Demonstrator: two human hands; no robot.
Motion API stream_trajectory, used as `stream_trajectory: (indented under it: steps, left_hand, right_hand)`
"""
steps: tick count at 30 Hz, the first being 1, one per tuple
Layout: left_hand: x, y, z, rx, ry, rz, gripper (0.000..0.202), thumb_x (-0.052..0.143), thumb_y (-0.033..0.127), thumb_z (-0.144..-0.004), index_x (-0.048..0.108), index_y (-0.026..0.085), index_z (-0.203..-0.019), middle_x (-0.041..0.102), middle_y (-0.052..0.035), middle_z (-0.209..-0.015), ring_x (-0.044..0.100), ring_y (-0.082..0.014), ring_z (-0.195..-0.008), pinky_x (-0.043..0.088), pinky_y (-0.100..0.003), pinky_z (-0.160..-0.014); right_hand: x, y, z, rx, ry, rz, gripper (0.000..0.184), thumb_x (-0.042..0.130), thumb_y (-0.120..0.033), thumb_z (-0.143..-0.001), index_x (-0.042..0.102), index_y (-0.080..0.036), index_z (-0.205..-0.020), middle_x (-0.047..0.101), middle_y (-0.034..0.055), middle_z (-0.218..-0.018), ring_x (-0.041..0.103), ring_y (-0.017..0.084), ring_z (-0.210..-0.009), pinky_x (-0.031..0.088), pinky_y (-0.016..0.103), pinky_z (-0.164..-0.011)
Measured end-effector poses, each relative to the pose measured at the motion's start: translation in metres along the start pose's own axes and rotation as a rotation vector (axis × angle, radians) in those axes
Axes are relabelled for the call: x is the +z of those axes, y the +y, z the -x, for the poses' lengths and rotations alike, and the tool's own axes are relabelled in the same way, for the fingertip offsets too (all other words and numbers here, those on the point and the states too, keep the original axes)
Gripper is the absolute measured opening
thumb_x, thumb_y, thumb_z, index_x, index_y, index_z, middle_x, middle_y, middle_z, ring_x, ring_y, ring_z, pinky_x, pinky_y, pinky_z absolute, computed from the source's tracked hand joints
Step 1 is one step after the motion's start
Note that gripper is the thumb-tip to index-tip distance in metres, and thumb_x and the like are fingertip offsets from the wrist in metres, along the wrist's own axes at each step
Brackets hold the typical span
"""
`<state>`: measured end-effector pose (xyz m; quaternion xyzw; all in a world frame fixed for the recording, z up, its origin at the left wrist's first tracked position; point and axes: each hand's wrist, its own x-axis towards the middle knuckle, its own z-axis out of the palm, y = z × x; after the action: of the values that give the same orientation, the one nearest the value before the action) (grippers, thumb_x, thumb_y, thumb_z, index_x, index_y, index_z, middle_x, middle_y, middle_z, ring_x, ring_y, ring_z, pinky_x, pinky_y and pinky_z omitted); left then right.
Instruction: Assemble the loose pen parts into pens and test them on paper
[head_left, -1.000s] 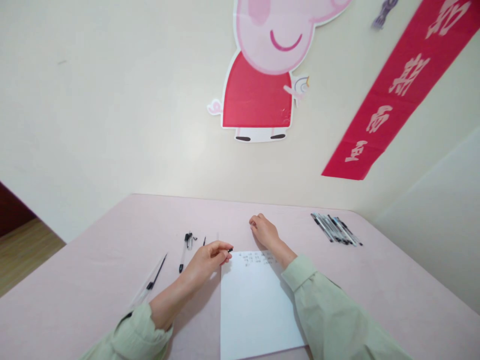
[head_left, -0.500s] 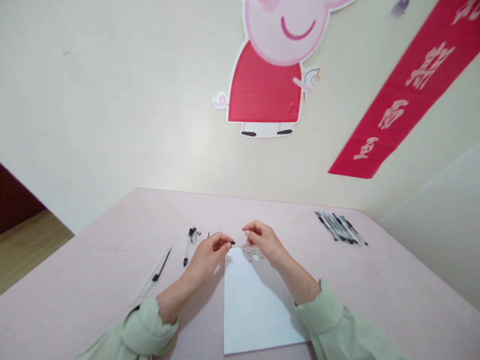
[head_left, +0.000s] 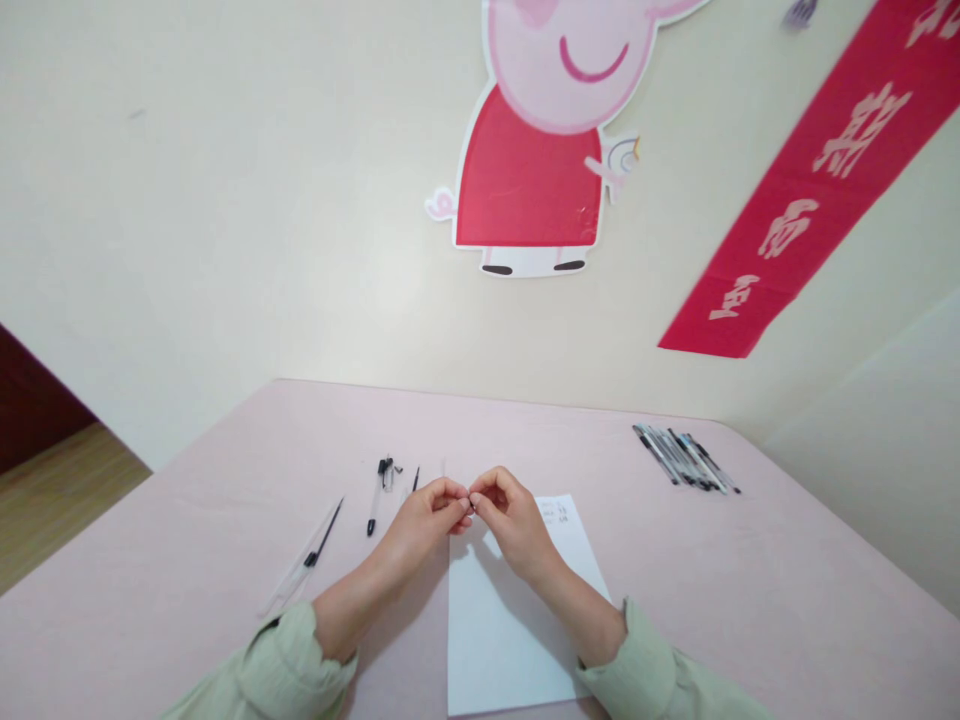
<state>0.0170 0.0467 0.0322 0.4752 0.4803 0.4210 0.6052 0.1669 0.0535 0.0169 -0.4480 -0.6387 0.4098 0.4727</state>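
Above the top left of a white sheet of paper (head_left: pixel 510 640), my left hand (head_left: pixel 427 515) and my right hand (head_left: pixel 517 515) meet fingertip to fingertip. Both are closed in a pinch around a small black piece (head_left: pixel 471 505), mostly hidden by the fingers. Left of my left hand lie a black pen refill (head_left: pixel 328 531) and a clear pen barrel (head_left: pixel 289 575). Just beyond that hand are a clear pen with a black cap (head_left: pixel 372 515), small loose black and clear pen parts (head_left: pixel 389 472), and a dark pen tip (head_left: pixel 416 478) partly covered by my hand.
A row of several pens (head_left: pixel 686 460) lies at the back right of the pink table (head_left: pixel 750 600). Handwriting shows near the paper's top edge. Behind the table rises a wall (head_left: pixel 225 250) with a cartoon pig cutout (head_left: pixel 529 180) and a red banner (head_left: pixel 787 230).
My right hand has moved left and closed its fingers against those of my left hand at the small black piece. More of the paper's written top edge now shows.
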Motion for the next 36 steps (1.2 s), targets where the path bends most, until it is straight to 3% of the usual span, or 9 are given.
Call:
stream_trajectory:
  steps: [7, 13, 22, 36]
  left_hand:
    - [-0.0013, -0.0016, 0.0019, -0.076, 0.027, 0.176, 0.027, 0.075, 0.033, -0.067, 0.062, 0.016, -0.082, 0.068, -0.0036, -0.081, 0.064, -0.0137, -0.075, 0.05, -0.028, -0.079]
    - [-0.0021, -0.0032, -0.0001, -0.037, 0.013, 0.233, 0.028, 0.076, 0.035, -0.068, 0.063, 0.015, -0.083, 0.068, -0.0019, -0.08, 0.064, -0.0119, -0.074, 0.05, -0.026, -0.076]
    - [-0.0058, 0.0011, -0.0035, 0.053, 0.089, 0.056, 0.027, 0.07, 0.038, -0.071, 0.062, 0.017, -0.086, 0.072, -0.0053, -0.087, 0.065, -0.016, -0.079, 0.05, -0.03, -0.078]
    - [-0.0024, -0.0016, -0.0022, 0.081, 0.05, 0.021, 0.023, 0.068, 0.036, -0.07, 0.063, 0.016, -0.082, 0.07, -0.0041, -0.08, 0.063, -0.016, -0.074, 0.049, -0.029, -0.072]
  right_hand:
    - [-0.0011, -0.0012, 0.0047, -0.172, -0.007, 0.143, 0.016, 0.053, -0.021, -0.087, 0.067, -0.023, -0.094, 0.062, 0.0045, -0.092, 0.058, 0.018, -0.09, 0.047, 0.03, -0.078]
    - [0.0017, 0.0022, 0.0045, -0.09, 0.008, 0.07, 0.013, 0.054, -0.021, -0.085, 0.062, -0.022, -0.095, 0.063, 0.0031, -0.092, 0.061, 0.016, -0.087, 0.048, 0.029, -0.078]
    - [-0.0049, 0.0017, 0.0003, -0.075, 0.143, 0.078, 0.005, 0.052, -0.024, -0.083, 0.055, -0.02, -0.085, 0.06, 0.0011, -0.082, 0.058, 0.016, -0.079, 0.047, 0.029, -0.075]
    - [0.0019, 0.0044, 0.0039, -0.079, 0.078, -0.006, 0.004, 0.057, -0.022, -0.084, 0.054, -0.021, -0.086, 0.06, -0.0003, -0.081, 0.061, 0.015, -0.078, 0.049, 0.029, -0.074]
